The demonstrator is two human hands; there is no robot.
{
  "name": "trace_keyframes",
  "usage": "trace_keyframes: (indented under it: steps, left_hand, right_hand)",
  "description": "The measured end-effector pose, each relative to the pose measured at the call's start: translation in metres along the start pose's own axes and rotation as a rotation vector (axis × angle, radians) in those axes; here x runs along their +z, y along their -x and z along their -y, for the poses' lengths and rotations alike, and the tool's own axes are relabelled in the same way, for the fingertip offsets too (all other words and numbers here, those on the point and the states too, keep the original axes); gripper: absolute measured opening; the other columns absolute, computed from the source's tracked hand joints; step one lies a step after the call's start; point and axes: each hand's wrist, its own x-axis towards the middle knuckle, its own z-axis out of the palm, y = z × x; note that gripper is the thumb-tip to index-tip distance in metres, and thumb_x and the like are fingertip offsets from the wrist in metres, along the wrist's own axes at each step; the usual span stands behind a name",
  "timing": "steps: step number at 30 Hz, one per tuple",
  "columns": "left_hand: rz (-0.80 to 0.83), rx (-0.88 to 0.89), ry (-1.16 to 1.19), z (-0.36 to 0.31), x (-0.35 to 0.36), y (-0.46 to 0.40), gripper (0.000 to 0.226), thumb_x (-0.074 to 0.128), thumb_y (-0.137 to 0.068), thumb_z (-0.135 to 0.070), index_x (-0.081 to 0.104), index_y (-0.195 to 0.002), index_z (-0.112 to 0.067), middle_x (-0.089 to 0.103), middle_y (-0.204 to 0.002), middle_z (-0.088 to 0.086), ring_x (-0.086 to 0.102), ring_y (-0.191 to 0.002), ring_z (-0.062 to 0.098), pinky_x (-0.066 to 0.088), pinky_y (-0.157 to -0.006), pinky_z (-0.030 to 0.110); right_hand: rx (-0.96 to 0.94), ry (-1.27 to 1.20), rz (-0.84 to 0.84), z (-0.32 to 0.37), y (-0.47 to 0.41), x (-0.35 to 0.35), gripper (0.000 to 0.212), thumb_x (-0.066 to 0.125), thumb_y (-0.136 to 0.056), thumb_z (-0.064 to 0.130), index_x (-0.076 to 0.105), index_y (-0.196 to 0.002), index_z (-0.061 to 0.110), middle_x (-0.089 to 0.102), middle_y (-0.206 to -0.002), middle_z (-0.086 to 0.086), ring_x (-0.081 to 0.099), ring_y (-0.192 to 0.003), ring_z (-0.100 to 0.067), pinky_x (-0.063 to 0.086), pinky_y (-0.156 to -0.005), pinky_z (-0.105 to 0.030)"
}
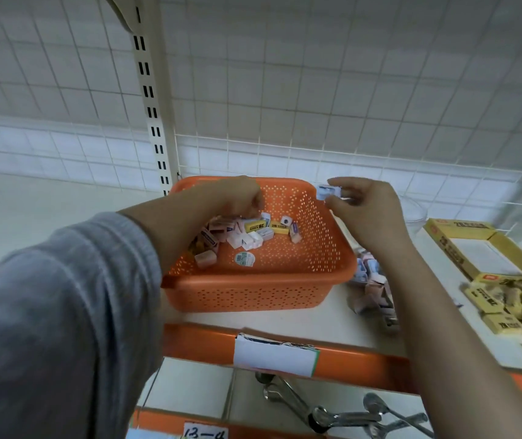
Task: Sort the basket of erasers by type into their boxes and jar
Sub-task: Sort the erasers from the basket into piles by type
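- A white shelf [285, 321] backed by wire grid carries the orange basket [285, 280] near its front edge.
- Left hand [237, 193] reaches into the basket's erasers [247, 234], fingers curled; what they pinch I cannot tell.
- Right hand [367, 207] pinches a small eraser [328, 191] above the basket's right rim, nearer the yellow box [481, 248] to the right.

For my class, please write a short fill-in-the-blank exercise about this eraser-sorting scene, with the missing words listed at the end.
1. The loose erasers still to be sorted lie in a perforated basket whose colour is ____.
2. The small white eraser held up above the basket's rim is pinched by the person's ____ hand.
3. The left hand reaches down ____ the basket, among the erasers.
4. The open box on the shelf to the right of the basket is ____ in colour.

Missing words: orange; right; into; yellow
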Motion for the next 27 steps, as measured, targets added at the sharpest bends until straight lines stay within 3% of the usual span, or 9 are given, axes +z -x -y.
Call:
trace_keyframes:
  steps: [2,4,9,13,16,19,22,24,27]
  left_hand:
    - [0.015,0.003,0.002,-0.005,0.006,-0.010,0.031,0.063,-0.088,-0.026,0.065,-0.115,-0.012,0.064,-0.118,0.003,0.058,-0.104,0.020,0.041,-0.082,0.026]
    - [0.018,0.011,-0.009,-0.011,0.012,-0.019,0.030,0.064,-0.087,-0.025,0.066,-0.114,-0.012,0.064,-0.118,0.003,0.058,-0.105,0.020,0.043,-0.085,0.028]
    - [-0.006,-0.018,-0.068,-0.019,0.022,-0.028,0.025,0.062,-0.087,-0.017,0.068,-0.111,-0.012,0.066,-0.113,0.003,0.059,-0.099,0.020,0.048,-0.084,0.033]
    - [-0.050,-0.030,-0.028,-0.020,0.012,-0.027,0.022,0.064,-0.086,-0.016,0.070,-0.106,-0.011,0.068,-0.108,0.004,0.059,-0.095,0.020,0.046,-0.079,0.031]
    - [-0.152,-0.028,0.044,-0.025,-0.005,-0.018,0.022,0.066,-0.086,-0.020,0.071,-0.106,-0.013,0.067,-0.111,0.003,0.058,-0.101,0.017,0.043,-0.082,0.027]
    - [-0.228,-0.018,0.136,-0.041,-0.024,0.000,0.022,0.066,-0.086,-0.023,0.071,-0.106,-0.016,0.067,-0.111,0.000,0.055,-0.094,0.011,0.039,-0.078,0.025]
    - [-0.343,0.016,0.235,-0.068,-0.038,0.021,0.019,0.064,-0.087,-0.022,0.072,-0.103,-0.016,0.067,-0.106,0.000,0.056,-0.091,0.010,0.038,-0.073,0.020]
    - [-0.465,0.026,0.335,-0.091,-0.039,0.036,0.017,0.063,-0.087,-0.022,0.071,-0.101,-0.016,0.066,-0.098,-0.004,0.057,-0.084,0.007,0.037,-0.064,0.009]
    - [-0.626,0.025,0.536,-0.129,-0.024,0.057,0.015,0.063,-0.086,-0.017,0.070,-0.099,-0.018,0.061,-0.082,-0.011,0.056,-0.065,-0.006,0.037,-0.061,-0.001]
  right_hand:
    - [0.030,-0.105,-0.034,-0.004,0.021,-0.011,0.023,0.067,-0.083,0.013,0.069,-0.103,0.023,0.070,-0.096,0.005,0.068,-0.085,-0.011,0.054,-0.085,-0.030]
    - [0.066,-0.175,-0.060,-0.007,0.035,-0.020,0.024,0.069,-0.081,0.013,0.068,-0.098,0.030,0.071,-0.096,0.004,0.070,-0.085,-0.017,0.054,-0.087,-0.038]
    - [0.147,-0.234,-0.098,-0.013,0.054,-0.034,0.031,0.072,-0.079,0.010,0.066,-0.100,0.032,0.072,-0.081,0.005,0.065,-0.081,-0.036,0.051,-0.062,-0.021]
    - [0.180,-0.252,-0.138,-0.015,0.060,-0.042,0.028,0.071,-0.082,0.012,0.067,-0.106,0.027,0.070,-0.081,0.011,0.064,-0.075,-0.033,0.045,-0.046,-0.014]
    - [0.163,-0.248,-0.160,-0.018,0.061,-0.048,0.025,0.070,-0.082,0.012,0.066,-0.099,0.031,0.070,-0.077,0.009,0.061,-0.065,-0.029,0.043,-0.048,-0.010]
    - [0.135,-0.234,-0.197,-0.022,0.061,-0.055,0.025,0.070,-0.082,0.014,0.064,-0.090,0.038,0.070,-0.065,0.003,0.060,-0.066,-0.034,0.044,-0.050,-0.015]
    - [0.115,-0.189,-0.244,-0.031,0.061,-0.064,0.016,0.069,-0.083,0.018,0.068,-0.092,0.031,0.069,-0.072,-0.012,0.058,-0.061,-0.027,0.042,-0.051,-0.014]
    - [0.122,-0.102,-0.276,-0.042,0.061,-0.070,0.015,0.069,-0.083,0.025,0.071,-0.098,0.023,0.069,-0.080,-0.001,0.056,-0.057,-0.007,0.041,-0.054,-0.010]
    - [0.179,0.061,-0.280,-0.065,0.064,-0.079,0.016,0.067,-0.085,0.030,0.071,-0.094,0.018,0.061,-0.069,0.010,0.051,-0.052,-0.007,0.037,-0.051,-0.017]
